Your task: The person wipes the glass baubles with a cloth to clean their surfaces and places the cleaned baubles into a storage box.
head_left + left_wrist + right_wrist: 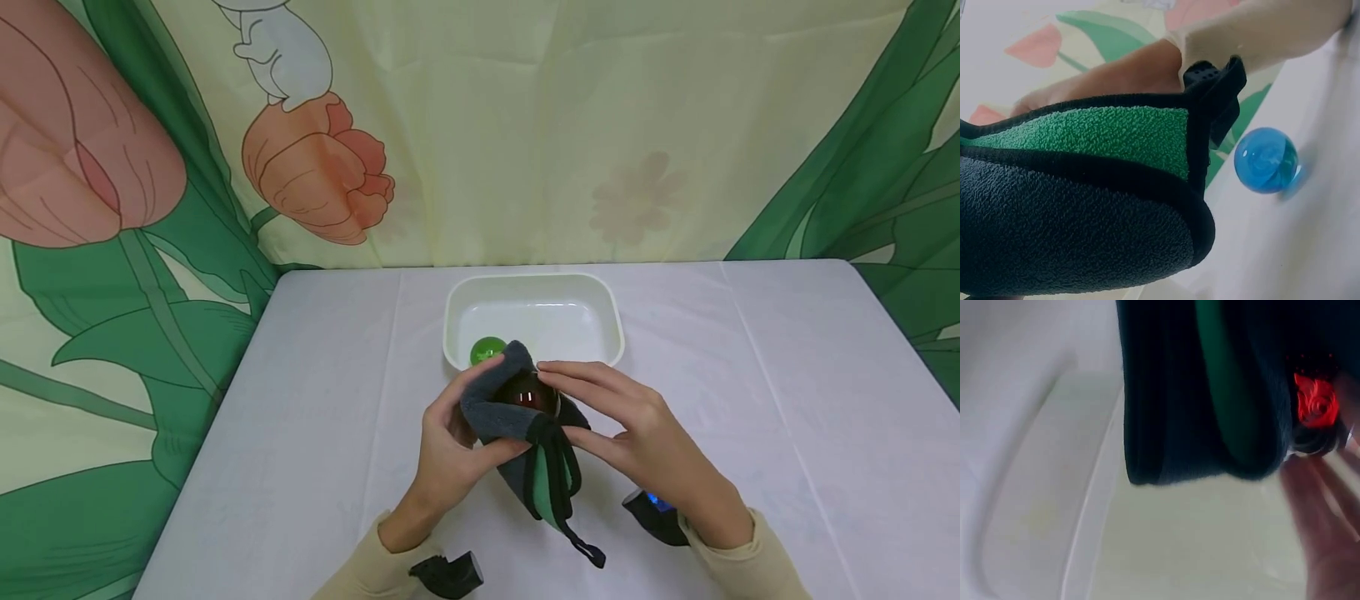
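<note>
My left hand [450, 442] grips a folded towel [498, 417], dark grey-blue on one face and green on the other, with black edging and a hanging loop. A dark red, shiny ball [531, 395] sits within the folds. My right hand [637, 412] pinches this ball from the right, its fingertips at the ball's upper edge and the thumb by the towel's border. In the right wrist view the ball [1316, 403] shows a bright red swirl beside the towel [1179, 425]. The green face of the towel [1116, 137] shows in the left wrist view.
A white rectangular tray [536, 282] stands behind the hands on the white-covered table [322, 400]. A green ball [487, 348] lies in its front left corner. A clear blue ball [1266, 160] rests on the table, partly hidden by the right wrist camera in the head view.
</note>
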`<state>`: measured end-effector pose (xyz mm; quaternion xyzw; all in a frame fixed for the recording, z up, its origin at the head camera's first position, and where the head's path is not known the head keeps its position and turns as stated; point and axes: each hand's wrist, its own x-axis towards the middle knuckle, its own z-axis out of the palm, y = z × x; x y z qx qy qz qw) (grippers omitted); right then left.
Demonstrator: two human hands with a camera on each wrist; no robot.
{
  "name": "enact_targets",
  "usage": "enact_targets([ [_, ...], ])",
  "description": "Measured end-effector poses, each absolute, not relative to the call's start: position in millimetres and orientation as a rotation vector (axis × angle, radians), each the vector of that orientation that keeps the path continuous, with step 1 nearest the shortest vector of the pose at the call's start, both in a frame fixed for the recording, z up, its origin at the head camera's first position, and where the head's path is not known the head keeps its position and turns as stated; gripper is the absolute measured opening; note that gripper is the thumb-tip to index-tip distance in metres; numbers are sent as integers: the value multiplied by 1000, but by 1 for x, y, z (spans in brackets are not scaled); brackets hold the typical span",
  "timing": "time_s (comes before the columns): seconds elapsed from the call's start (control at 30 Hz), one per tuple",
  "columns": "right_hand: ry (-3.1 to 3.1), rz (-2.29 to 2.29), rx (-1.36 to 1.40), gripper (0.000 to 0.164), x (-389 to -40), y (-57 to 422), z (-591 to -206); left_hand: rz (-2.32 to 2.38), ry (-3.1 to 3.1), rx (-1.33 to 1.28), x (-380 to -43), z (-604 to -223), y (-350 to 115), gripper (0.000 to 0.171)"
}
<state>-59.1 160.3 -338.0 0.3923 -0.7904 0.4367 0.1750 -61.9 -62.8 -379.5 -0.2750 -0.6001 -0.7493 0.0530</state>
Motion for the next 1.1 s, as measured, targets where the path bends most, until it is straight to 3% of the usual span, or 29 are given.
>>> enact_targets([
  [0.17, -2119, 1156, 1263, 37, -62, 160, -335, -2271, -1828, -834, -62, -379, -63, 70],
  [0.37, -2092, 1187, 1266, 35, -62, 159, -336, -2251, -1846, -857, -61, -378, -63, 73],
  [0.73, -2333, 1305, 968, 51, -54, 162, -338, -2229, -1862, -866, -61, -379, -63, 71],
  [1.1, -2242, 1145, 1254, 43, -57, 161, -334, -2284, -1837, -840, -61, -380, -63, 70],
])
